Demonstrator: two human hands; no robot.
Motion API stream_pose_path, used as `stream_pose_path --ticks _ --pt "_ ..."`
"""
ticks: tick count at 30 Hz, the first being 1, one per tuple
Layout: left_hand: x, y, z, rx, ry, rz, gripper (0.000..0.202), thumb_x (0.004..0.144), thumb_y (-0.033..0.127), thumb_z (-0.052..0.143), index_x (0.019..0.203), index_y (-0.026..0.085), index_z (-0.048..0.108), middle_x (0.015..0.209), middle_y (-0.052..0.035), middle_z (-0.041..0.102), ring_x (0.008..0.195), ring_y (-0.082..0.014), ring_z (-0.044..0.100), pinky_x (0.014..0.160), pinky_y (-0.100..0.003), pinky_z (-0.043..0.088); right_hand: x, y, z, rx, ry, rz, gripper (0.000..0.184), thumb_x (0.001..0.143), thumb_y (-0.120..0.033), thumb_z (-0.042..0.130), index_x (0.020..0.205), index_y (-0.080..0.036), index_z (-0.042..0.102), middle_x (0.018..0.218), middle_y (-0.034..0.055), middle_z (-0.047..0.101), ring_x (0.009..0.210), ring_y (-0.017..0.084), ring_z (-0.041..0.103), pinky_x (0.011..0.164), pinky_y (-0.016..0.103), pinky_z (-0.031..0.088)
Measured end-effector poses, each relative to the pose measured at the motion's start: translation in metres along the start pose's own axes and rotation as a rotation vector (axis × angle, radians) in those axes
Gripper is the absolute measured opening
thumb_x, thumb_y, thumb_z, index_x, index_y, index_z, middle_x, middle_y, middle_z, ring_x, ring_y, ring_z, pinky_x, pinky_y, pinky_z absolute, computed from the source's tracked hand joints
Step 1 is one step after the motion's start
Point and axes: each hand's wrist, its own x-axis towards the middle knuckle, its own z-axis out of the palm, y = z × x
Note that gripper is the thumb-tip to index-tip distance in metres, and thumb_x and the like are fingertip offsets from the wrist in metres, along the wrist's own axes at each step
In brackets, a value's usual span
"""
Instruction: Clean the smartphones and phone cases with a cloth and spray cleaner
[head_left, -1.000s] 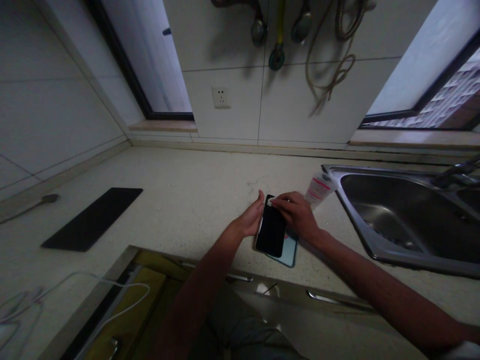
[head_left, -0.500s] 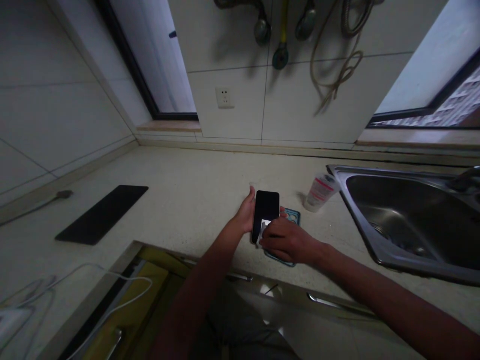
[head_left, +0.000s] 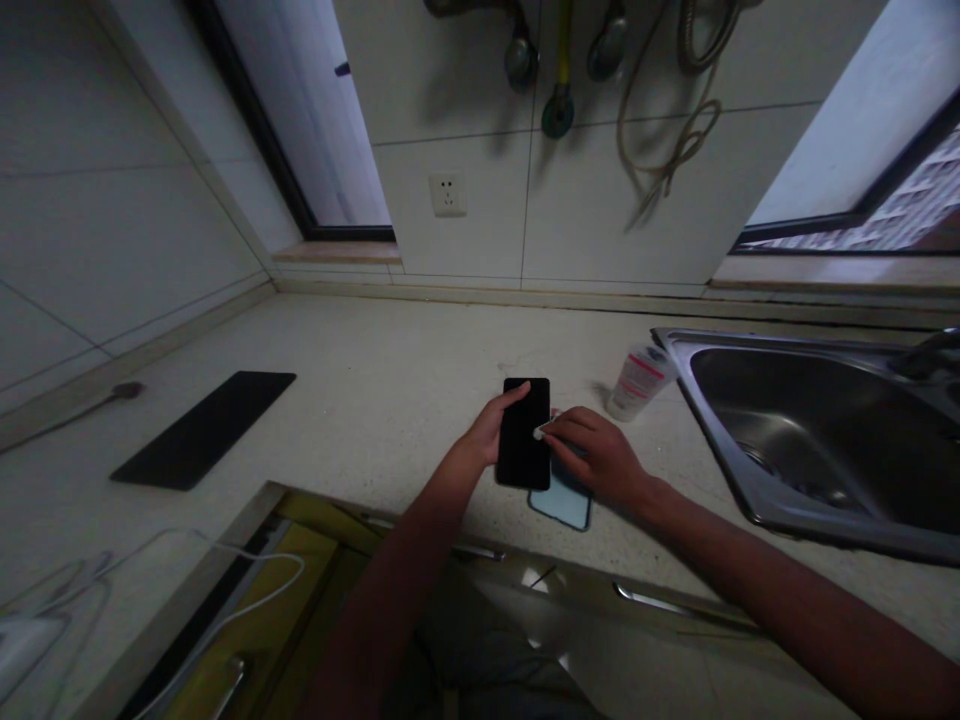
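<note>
A black phone [head_left: 523, 433] lies screen up on the pale countertop [head_left: 375, 400]. My left hand [head_left: 489, 430] grips its left edge, thumb on the upper corner. My right hand [head_left: 594, 457] pinches a small white wipe [head_left: 539, 433] against the phone's right edge. A light blue phone case [head_left: 564, 502] lies under my right hand, partly hidden by it and by the phone.
A small bottle with a red label [head_left: 637, 380] stands by the steel sink [head_left: 810, 440] on the right. A black mat [head_left: 206, 428] lies at the left. White cables [head_left: 225, 570] trail at the lower left. Hoses and a socket [head_left: 448, 193] are on the tiled wall.
My right hand moved the white wipe from the phone's top down to its lower end, then back up to the right edge. The phone shifted slightly left.
</note>
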Motion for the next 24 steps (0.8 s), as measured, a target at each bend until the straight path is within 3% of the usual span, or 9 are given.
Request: stream_pose_path --ticks 8,14,18,24 --pt "-0.006 -0.001 0.009 0.107 0.126 0.066 0.034 0.089 0.042 0.062 0.089 0.009 0.070 0.067 -0.0088 0.068 0.055 -0.0172 0.062 0.059 -0.029 0.050 0.000 -0.008 -0.001 0.035 0.001 0.044 0.022 0.100 -0.028 0.052 0.105 -0.021 0.072 0.088 0.0074 0.069 0.078 0.019 0.067 0.070 0.032 0.057" --pt "-0.003 -0.009 0.012 0.257 0.215 0.372 0.038 0.061 0.041 0.087 0.076 0.015 0.064 0.064 -0.0015 0.062 0.054 -0.0133 0.055 0.055 -0.027 0.044 0.001 -0.008 -0.002 0.074 -0.031 0.001 0.021 0.100 -0.026 0.052 0.107 -0.020 0.071 0.087 0.0075 0.068 0.076 0.018 0.066 0.068 0.032 0.057" --pt "-0.002 -0.013 0.015 0.337 0.299 0.574 0.043 0.058 0.042 0.089 0.080 0.017 0.062 0.064 0.0023 0.059 0.057 -0.0119 0.054 0.057 -0.026 0.044 0.000 -0.008 -0.001 0.068 -0.020 -0.003 0.019 0.101 -0.026 0.053 0.108 -0.020 0.070 0.088 0.0072 0.068 0.078 0.018 0.067 0.069 0.032 0.057" --pt "0.002 -0.017 0.014 0.372 0.360 0.690 0.051 0.062 0.043 0.088 0.097 0.019 0.061 0.078 0.0008 0.064 0.066 -0.0137 0.059 0.063 -0.027 0.048 0.001 -0.010 -0.003 0.102 0.003 0.022 0.017 0.100 -0.025 0.055 0.107 -0.021 0.070 0.090 0.0069 0.069 0.082 0.019 0.068 0.072 0.033 0.059"
